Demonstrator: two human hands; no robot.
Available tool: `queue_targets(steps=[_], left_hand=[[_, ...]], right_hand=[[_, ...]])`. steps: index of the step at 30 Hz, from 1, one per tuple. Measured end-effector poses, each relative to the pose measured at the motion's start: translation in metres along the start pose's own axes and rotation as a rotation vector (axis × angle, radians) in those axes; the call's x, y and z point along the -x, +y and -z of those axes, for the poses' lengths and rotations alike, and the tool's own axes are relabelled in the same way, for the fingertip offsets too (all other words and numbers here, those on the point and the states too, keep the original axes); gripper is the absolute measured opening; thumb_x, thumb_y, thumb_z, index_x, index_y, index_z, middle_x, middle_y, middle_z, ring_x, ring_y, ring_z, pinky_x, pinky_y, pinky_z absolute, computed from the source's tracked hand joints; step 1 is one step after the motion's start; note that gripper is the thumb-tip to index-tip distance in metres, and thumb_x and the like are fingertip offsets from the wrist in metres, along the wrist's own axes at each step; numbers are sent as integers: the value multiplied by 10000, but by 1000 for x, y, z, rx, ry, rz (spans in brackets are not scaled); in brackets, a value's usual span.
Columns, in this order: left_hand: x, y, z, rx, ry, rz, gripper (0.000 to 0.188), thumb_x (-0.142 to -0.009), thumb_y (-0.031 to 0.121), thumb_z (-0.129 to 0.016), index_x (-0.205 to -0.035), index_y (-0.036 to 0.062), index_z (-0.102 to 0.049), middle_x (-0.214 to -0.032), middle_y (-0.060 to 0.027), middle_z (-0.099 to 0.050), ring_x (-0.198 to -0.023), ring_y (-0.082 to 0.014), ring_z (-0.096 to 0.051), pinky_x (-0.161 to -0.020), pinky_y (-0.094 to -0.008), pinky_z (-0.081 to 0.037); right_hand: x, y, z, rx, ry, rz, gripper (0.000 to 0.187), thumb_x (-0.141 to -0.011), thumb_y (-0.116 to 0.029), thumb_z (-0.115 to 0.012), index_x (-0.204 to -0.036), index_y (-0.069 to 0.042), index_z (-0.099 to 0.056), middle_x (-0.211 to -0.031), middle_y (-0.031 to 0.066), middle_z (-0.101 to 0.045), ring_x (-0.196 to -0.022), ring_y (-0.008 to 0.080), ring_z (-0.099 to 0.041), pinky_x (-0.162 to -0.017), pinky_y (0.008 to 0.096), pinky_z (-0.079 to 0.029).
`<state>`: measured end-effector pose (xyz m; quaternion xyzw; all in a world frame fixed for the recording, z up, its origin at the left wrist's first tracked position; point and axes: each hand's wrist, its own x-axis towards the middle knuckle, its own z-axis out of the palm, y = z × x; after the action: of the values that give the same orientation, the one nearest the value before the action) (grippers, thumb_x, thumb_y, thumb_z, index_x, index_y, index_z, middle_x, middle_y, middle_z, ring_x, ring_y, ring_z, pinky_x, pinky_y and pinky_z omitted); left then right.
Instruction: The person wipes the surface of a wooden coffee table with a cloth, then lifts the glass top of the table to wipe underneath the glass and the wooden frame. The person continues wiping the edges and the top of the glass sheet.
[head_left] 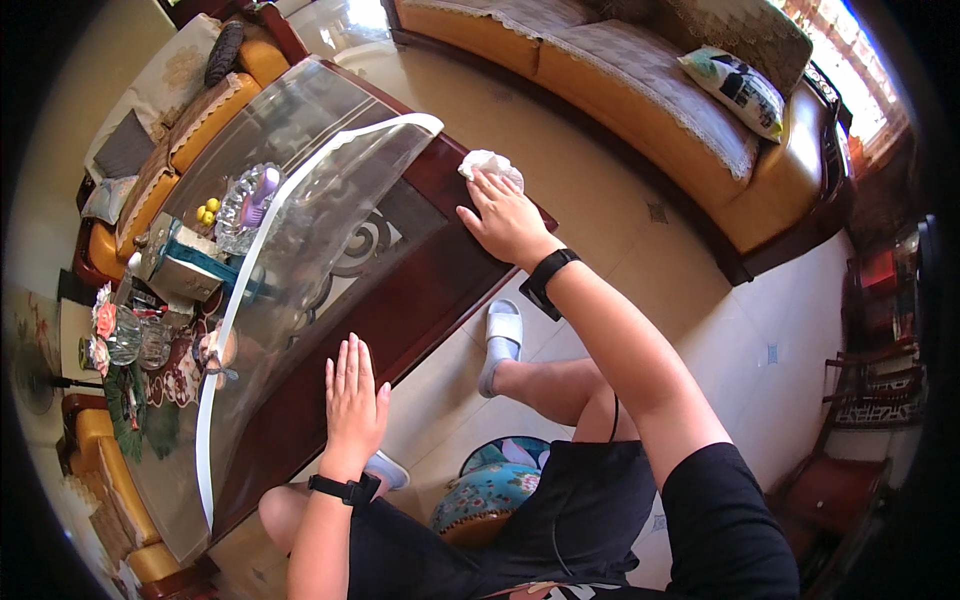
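My right hand (pixel 507 222) is at the far right corner of a dark red wooden table (pixel 440 235). Its fingers lie over a crumpled white cloth (pixel 490 165), holding it against the tabletop, with the thumb apart. My left hand (pixel 355 400) is over the table's near edge, fingers straight and close together, with nothing in it. Whether its palm touches the wood cannot be seen. A clear plastic table cover (pixel 300 230) with a pale curling edge is drawn back toward the left, baring the wood and part of a carved scroll panel (pixel 365 245).
On the cover stand a glass bowl (pixel 238 215) with a purple item, small yellow fruit (pixel 208 210), a tissue box (pixel 185 265) and glassware with flowers (pixel 125 335). Sofas (pixel 640 110) stand beyond and at the left. A floral stool (pixel 490 495) is beneath me.
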<state>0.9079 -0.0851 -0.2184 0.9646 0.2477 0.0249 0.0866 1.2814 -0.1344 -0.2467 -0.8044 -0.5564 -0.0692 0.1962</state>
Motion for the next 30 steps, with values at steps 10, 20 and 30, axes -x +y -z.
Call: queue_targets(steps=[10, 20, 30], left_hand=[[-1, 7, 8, 41, -10, 28, 736, -975, 213, -544, -1576, -40, -202, -1650, -226, -213, -1533, -357, -209, -1254, -512, -135], [1, 7, 8, 59, 7, 21, 723, -977, 227, -546, -1568, -43, -228, -1642, -225, -239, -1528, -355, -228, -1249, -519, -145], [2, 0, -3, 15, 44, -3, 714, -993, 255, -518, -1572, -41, -223, -1647, -222, -229, -1533, -339, -219, -1254, -507, -143]], right_hand=[[-93, -1, -34, -155, -24, -146, 732, -1028, -492, -428, -1443, 111, -423, -1548, 276, -395, -1468, 372, -353, -1226, 420, -264], [-103, -6, -30, -102, -88, -212, 751, -992, -503, -472, -1480, 65, -413, -1548, 227, -421, -1469, 329, -359, -1220, 419, -276], [-21, 6, 4, -100, 14, -123, 680, -943, -438, -563, -1385, 76, -506, -1442, 236, -513, -1371, 347, -471, -1151, 411, -375]])
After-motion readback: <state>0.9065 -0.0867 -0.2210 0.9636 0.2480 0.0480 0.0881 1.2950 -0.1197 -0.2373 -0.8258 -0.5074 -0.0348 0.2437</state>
